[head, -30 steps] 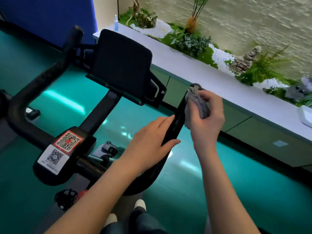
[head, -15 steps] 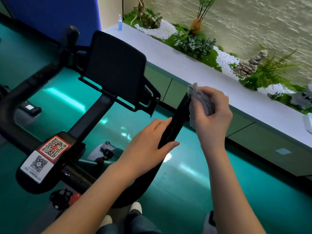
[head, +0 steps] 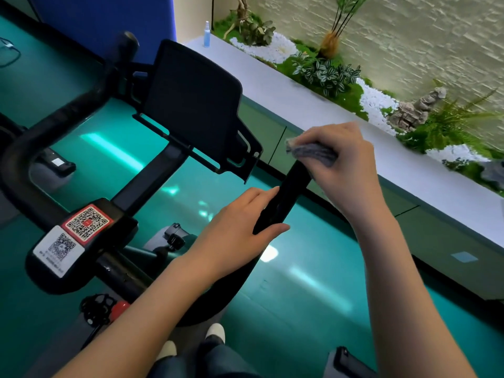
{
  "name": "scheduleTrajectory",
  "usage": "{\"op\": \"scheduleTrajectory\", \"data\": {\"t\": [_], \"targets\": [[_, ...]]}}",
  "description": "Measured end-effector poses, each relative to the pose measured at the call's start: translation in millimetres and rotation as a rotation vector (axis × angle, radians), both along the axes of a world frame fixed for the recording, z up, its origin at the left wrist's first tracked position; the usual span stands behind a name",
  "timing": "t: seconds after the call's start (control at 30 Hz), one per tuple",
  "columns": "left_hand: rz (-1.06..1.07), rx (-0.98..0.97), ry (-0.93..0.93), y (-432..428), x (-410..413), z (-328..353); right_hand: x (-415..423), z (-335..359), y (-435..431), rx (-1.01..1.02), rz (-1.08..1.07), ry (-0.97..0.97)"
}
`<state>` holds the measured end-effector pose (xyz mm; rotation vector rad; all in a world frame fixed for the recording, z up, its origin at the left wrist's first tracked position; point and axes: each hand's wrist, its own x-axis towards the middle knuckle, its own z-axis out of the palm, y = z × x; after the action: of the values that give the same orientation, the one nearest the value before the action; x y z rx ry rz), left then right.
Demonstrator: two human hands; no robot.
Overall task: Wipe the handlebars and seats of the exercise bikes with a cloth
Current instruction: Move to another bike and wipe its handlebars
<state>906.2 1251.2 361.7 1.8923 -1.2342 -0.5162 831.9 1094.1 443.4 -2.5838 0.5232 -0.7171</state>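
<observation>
I stand at a black exercise bike whose handlebar (head: 283,197) curves up on the right side. My right hand (head: 341,159) grips a grey cloth (head: 311,154) bunched over the tip of that right bar end, covering it. My left hand (head: 240,233) rests lower on the same bar, fingers straight along it and thumb under it. The left bar end (head: 81,105) rises at the far left, untouched. The seat is not in view.
A black tablet holder (head: 193,105) stands on the stem between the bars, above QR-code stickers (head: 73,233). A grey ledge (head: 300,105) with plants and white pebbles runs along the right. A small spray bottle (head: 207,34) stands at its far end. Teal floor lies below.
My right hand has slid the cloth up from the side of the bar onto its tip and turned over it. The left hand stays on the bar.
</observation>
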Motion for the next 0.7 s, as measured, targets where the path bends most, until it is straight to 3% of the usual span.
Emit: {"op": "scheduleTrajectory", "data": {"t": [0.1, 0.2, 0.3, 0.4, 0.6, 0.7], "targets": [[0.004, 0.007, 0.002, 0, 0, 0, 0, 5, -3, -0.037, 0.060, -0.025], [0.004, 0.022, 0.006, 0, 0, 1, 10, 12, -25, 0.021, -0.035, -0.118], [0.012, 0.024, 0.007, 0, -1, 1, 8, 2, -37, 0.477, -0.044, -0.139], [0.027, 0.018, 0.020, 0, -2, 0, -6, -24, -33, 0.912, -0.074, -0.342], [0.052, 0.014, 0.017, 1, -4, 2, -12, -58, -15, 1.325, -0.180, -0.483], [0.056, 0.018, 0.020, 1, -4, 2, -1, -51, -16, 1.367, -0.204, -0.556]]}}
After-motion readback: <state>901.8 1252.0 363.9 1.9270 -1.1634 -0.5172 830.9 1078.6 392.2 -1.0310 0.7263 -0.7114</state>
